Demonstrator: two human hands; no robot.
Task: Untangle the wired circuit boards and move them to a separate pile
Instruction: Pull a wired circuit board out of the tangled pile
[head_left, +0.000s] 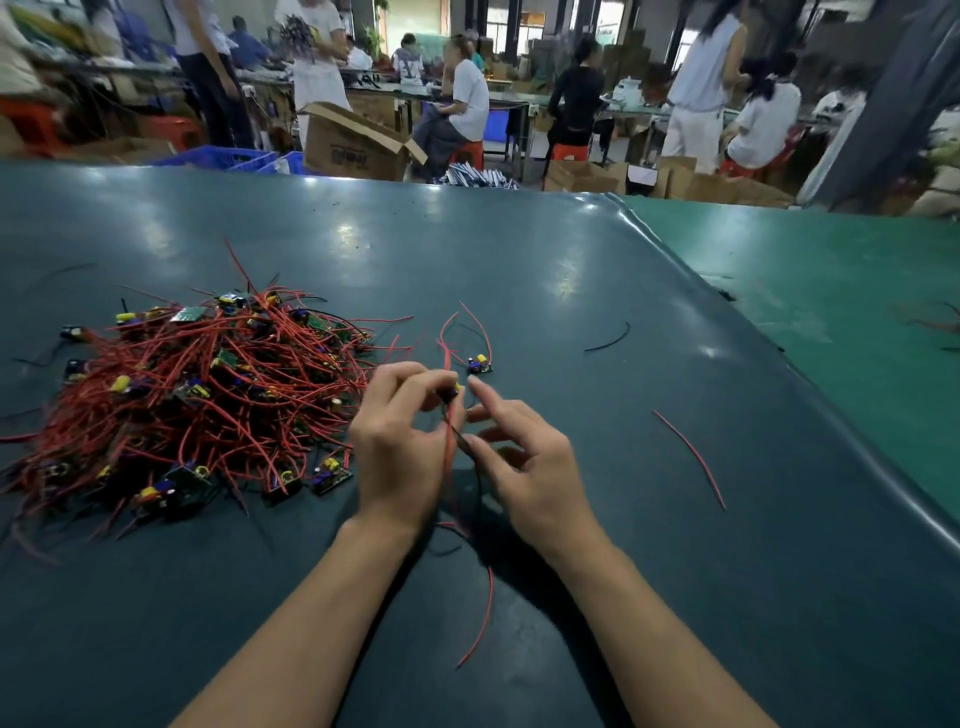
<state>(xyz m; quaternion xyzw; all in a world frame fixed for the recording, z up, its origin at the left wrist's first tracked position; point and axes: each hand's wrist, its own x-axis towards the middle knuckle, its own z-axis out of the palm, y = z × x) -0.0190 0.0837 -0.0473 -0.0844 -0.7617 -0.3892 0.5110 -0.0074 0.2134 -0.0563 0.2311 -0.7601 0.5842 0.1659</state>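
Two bare forearms at bottom centre, left hand (400, 441) pinching a small circuit board (451, 391) with red wires, right hand (524, 462) pinching its black wire, tangled pile (192, 395) on dark desk (571, 291) at left, one separated board (479, 362) just above the hands.

The tangled pile (192, 400) of wired circuit boards lies on the dark mat, a loose heap of red and black leads with small green boards carrying yellow and blue parts poking out at its edges. Right of the tangled pile, well clear of it, 1 separated board (479, 364) lies flat, its red wires curling up and away from it. Between the tangled pile and that separated board, nearer the viewer, 1 held board (451, 393) is lifted off the mat, its red and black leads hanging down below it.
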